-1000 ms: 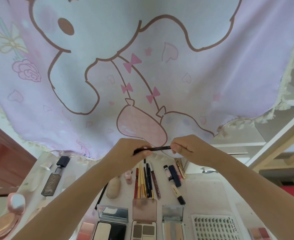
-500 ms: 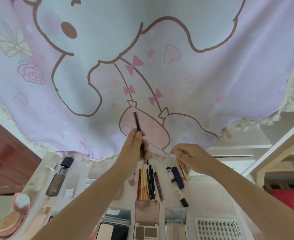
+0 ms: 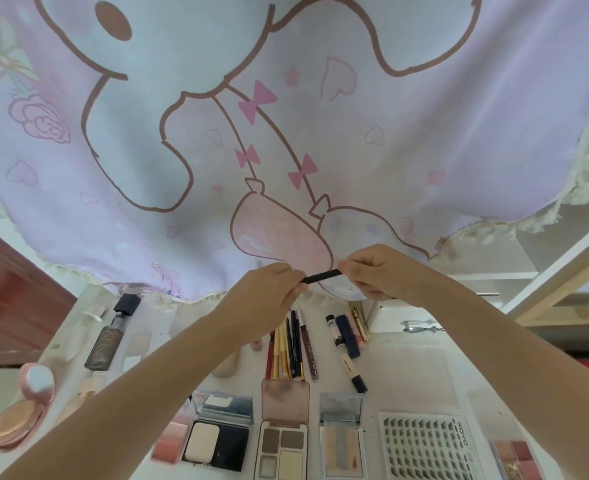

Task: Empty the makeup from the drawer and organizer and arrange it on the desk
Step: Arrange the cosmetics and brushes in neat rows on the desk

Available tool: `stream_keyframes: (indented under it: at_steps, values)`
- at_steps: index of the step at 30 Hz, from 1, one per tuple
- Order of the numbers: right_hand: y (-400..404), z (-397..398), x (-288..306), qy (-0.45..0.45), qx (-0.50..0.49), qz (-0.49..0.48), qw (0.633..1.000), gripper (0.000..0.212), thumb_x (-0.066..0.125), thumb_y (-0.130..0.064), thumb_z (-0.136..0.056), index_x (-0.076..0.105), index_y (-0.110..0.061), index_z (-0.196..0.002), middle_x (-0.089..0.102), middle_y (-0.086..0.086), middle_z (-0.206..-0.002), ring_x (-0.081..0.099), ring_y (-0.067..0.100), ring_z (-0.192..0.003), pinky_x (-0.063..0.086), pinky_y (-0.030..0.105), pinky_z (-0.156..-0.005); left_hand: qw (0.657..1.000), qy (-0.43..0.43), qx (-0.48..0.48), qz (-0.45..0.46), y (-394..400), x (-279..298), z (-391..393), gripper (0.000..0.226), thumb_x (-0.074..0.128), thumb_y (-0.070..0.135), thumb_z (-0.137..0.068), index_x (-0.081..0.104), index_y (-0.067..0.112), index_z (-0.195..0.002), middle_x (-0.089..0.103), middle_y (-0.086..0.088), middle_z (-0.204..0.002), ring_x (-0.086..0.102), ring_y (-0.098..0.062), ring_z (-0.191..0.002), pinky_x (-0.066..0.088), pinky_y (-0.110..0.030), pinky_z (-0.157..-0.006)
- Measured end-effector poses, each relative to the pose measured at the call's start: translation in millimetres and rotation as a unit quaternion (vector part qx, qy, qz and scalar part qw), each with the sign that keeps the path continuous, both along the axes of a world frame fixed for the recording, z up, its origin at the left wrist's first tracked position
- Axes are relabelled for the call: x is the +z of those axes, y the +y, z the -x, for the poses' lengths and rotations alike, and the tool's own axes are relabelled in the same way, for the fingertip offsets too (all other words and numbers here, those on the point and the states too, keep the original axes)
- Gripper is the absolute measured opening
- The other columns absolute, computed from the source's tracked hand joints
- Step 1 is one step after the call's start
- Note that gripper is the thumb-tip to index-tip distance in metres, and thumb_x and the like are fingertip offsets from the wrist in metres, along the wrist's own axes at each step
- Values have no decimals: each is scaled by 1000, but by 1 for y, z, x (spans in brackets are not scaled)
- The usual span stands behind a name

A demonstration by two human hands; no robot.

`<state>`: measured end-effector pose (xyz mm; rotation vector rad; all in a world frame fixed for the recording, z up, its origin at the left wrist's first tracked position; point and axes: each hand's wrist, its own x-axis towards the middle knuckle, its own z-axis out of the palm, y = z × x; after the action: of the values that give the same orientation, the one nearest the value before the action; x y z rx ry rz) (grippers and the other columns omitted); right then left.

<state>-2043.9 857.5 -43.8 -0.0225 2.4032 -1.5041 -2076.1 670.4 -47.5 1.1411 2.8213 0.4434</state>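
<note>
Head view: both hands raised over the far part of the surface (image 3: 424, 368), one slim black pencil (image 3: 320, 277) held level btwn them. Left hand (image 3: 268, 292) pinches its left end, right hand (image 3: 372, 271) pinches the right end; looks like capping or checking it, can't tell which.

Progress, judging by layout: most looks done. Row of pencils (image 3: 291, 348) lies side by side below the hands, tubes (image 3: 346, 336) just right of them, foundation bottle (image 3: 107, 336) at left, open palettes (image 3: 282, 448) along the near edge, lash tray (image 3: 424, 448) to their right. Drawer & organizer not in frame, so what's left inside is unknown. The held pencil isn't laid down yet; prob. joins the pencil row.
</note>
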Motion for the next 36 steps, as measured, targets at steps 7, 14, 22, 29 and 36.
stream_keyframes:
  at_steps: [7,14,22,29,36]
  values:
    - [55,-5,-6,114,-126,38,985,37,48,-14,-90,40,-14,-53,34,-6,-40,30,7,-37,28,19,-44,988,-93,117,-30,-43,-8,15,28,39,20,-97,63,8,-102,43,12,-65,42,-1,-60,39,-8,-60]
    - [38,11,-44,26,-116,5,993,37,43,-17,-94,42,-12,-57,33,-9,-40,29,8,-39,29,15,-43,956,-194,192,-104,-20,-45,15,27,39,15,-97,61,4,-108,49,7,-68,44,-5,-56,39,-7,-50]
    - [25,22,-66,-47,-52,-21,997,29,48,-15,-92,50,-14,-63,39,1,-51,34,7,-41,32,10,-41,950,-261,146,-92,-7,-78,6,17,39,16,-97,55,15,-91,48,4,-68,47,-14,-63,41,-19,-59]
    - [23,32,-70,-54,-46,5,997,30,45,-12,-93,49,-12,-63,37,3,-50,31,3,-34,31,10,-39,958,-240,141,-65,-15,-77,16,20,38,19,-97,57,15,-91,50,6,-69,54,-14,-67,36,-13,-56]
    - [21,34,-73,-76,-26,6,997,30,45,-13,-93,49,-12,-63,37,0,-50,32,5,-38,31,13,-42,961,-247,114,-48,-14,-80,16,22,37,19,-97,58,12,-92,46,7,-66,54,-15,-69,36,-14,-58]
